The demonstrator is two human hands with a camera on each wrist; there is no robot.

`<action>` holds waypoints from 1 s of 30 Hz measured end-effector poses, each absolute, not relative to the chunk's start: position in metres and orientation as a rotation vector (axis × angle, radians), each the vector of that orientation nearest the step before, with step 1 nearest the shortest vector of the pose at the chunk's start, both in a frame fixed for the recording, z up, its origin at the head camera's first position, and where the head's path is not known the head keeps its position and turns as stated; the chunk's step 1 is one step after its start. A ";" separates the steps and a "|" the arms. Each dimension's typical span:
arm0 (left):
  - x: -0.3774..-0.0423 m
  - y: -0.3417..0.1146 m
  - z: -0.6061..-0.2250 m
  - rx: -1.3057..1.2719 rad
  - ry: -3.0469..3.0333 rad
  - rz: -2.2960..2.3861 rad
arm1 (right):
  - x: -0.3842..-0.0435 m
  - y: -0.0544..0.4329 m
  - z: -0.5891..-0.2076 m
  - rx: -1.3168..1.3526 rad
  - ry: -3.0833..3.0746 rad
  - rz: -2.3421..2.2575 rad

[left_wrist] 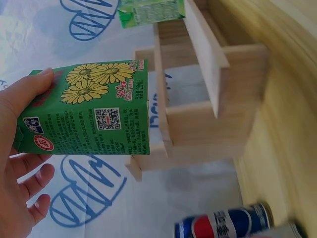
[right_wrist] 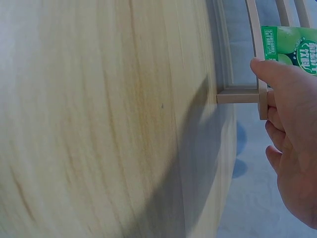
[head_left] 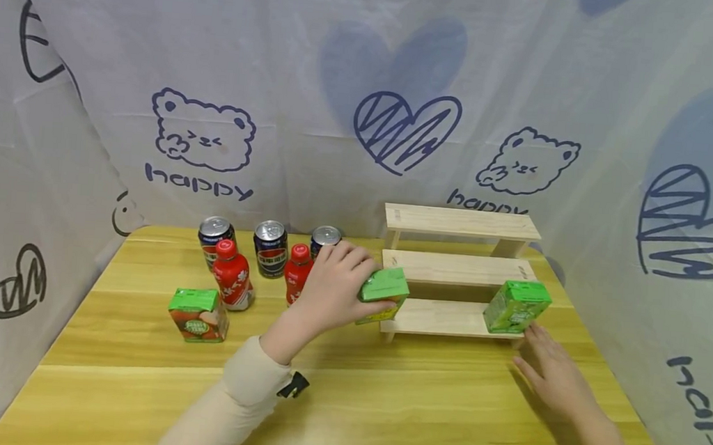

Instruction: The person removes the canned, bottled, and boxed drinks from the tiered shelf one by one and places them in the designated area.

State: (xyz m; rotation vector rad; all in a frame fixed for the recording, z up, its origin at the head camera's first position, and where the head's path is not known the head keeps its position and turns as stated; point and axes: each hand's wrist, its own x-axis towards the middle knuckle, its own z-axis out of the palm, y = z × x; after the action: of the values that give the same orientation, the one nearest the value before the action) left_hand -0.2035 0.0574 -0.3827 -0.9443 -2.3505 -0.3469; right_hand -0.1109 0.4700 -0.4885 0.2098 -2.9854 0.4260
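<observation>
My left hand [head_left: 340, 287] grips a green drink carton [left_wrist: 99, 109] with yellow flowers printed on it. In the head view that carton is by the left end of the wooden three-step shelf [head_left: 453, 266]; whether it touches the lowest step cannot be told. Another green juice carton [head_left: 516, 308], with apples on its side, stands upright on the right end of the lowest step. Beside that end is my right hand [head_left: 561, 378], its fingers extended and the thumb spread. Its fingertips [head_left: 533, 328] appear to touch the shelf's end near the apple carton.
Left of the shelf stand several dark blue cans [head_left: 270, 249] in a row. In front of them are two red bottles [head_left: 234, 279] and a red-and-green juice carton [head_left: 199, 318]. Printed cloth [head_left: 303, 106] encloses the wooden table [head_left: 379, 413] at the back and sides.
</observation>
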 end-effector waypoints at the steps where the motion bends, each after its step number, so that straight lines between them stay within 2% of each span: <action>1: -0.203 0.054 -0.384 -0.945 -2.346 -0.348 | -0.111 0.470 -0.488 0.208 -2.986 0.427; 30: -0.198 -0.047 -0.419 -0.991 -2.354 -0.118 | -0.111 0.470 -0.485 0.205 -2.997 0.421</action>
State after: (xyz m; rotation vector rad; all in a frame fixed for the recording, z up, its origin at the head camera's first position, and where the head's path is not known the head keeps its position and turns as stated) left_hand -0.1979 -0.0467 -0.4192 -0.9908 -2.3544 -0.1182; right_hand -0.1106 0.4702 -0.4848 0.2054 -2.9967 0.4213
